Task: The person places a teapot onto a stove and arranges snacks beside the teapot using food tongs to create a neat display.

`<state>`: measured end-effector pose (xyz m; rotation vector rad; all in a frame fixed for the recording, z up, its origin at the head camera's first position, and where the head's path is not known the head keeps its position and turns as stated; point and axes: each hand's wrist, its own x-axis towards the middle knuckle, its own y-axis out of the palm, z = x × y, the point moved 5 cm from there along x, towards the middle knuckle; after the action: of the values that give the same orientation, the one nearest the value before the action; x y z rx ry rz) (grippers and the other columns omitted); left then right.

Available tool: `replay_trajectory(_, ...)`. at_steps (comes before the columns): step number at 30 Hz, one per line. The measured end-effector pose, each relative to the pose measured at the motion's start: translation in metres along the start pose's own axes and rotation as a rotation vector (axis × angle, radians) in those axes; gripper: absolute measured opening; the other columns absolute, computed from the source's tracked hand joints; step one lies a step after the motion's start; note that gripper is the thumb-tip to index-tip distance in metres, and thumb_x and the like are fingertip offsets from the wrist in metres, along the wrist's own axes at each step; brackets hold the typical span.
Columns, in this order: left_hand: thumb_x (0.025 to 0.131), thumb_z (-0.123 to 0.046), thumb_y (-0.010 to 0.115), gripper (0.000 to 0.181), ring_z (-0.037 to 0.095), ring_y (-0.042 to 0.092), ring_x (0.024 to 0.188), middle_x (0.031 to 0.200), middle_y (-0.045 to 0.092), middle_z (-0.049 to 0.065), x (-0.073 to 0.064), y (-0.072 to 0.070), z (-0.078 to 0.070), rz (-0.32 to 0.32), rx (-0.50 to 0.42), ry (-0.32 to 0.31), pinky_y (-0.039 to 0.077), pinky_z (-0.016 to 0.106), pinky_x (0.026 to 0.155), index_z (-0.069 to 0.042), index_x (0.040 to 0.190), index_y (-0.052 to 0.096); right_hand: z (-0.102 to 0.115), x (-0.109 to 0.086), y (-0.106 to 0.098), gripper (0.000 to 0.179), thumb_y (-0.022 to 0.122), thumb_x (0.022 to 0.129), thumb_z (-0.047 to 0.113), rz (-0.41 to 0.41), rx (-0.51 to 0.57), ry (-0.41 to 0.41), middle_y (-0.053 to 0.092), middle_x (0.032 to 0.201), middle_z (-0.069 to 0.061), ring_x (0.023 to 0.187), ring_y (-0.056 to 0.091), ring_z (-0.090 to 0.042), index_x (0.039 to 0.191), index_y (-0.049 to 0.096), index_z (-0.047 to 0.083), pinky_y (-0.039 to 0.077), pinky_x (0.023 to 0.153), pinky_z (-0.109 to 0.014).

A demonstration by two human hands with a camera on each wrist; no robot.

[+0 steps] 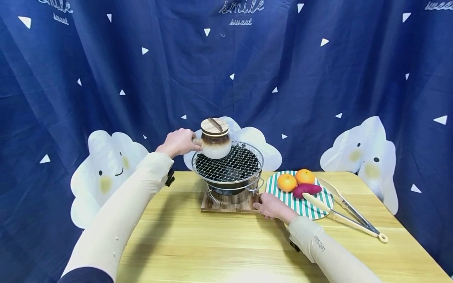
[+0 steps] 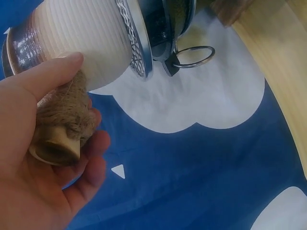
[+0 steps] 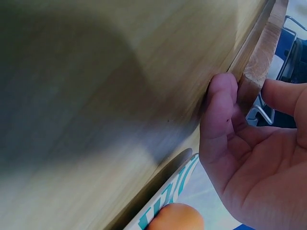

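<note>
My left hand (image 1: 180, 142) grips the twine-wrapped side handle (image 2: 67, 110) of a teapot (image 1: 216, 147), thumb on top and fingers curled beneath. The pot is white below, brown above, and capped with a wooden lid (image 1: 209, 126). It is upright over the left back part of the wire mesh (image 1: 230, 165) on a round tabletop grill (image 1: 228, 184); whether its base touches the mesh, I cannot tell. Under the grill lies a wooden board (image 1: 226, 206). My right hand (image 1: 274, 206) pinches the board's right front corner (image 3: 254, 79) between thumb and fingers.
Right of the grill, a green-striped round plate (image 1: 272, 184) bears two oranges (image 1: 286, 182) and a purple sweet potato (image 1: 307, 190). Tongs (image 1: 359, 220) lie across the plate's right side and onto the wooden table (image 1: 198, 243). A blue curtain (image 1: 170, 78) hangs behind.
</note>
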<state>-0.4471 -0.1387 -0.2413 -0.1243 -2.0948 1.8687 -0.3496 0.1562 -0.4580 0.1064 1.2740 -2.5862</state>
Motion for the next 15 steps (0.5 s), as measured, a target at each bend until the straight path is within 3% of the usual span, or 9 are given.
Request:
replay_trajectory(9, 0.078, -0.053, 0.078, 0.043, 0.025, 0.060, 0.084, 0.095, 0.068, 0.002, -0.001, 0.000, 0.006, -0.044, -0.015, -0.001, 0.048, 0.043, 0.071, -0.016, 0.098, 0.071, 0.001, -0.001, -0.001, 0.023, 0.059, 0.102, 0.024, -0.010, -0.003, -0.003, 0.062, 0.064, -0.007, 0.043, 0.050, -0.016, 0.083, 0.059, 0.010, 0.042, 0.040, -0.028)
replay_trajectory(15, 0.082, -0.067, 0.067, 0.070, 0.029, 0.058, 0.114, 0.122, 0.065, 0.009, -0.015, -0.003, 0.012, -0.131, -0.069, 0.009, 0.050, 0.054, 0.088, -0.011, 0.123, 0.068, 0.002, -0.003, -0.002, 0.023, 0.059, 0.102, 0.024, -0.002, 0.001, 0.001, 0.062, 0.065, -0.008, 0.043, 0.049, -0.016, 0.084, 0.059, 0.009, 0.041, 0.039, -0.027)
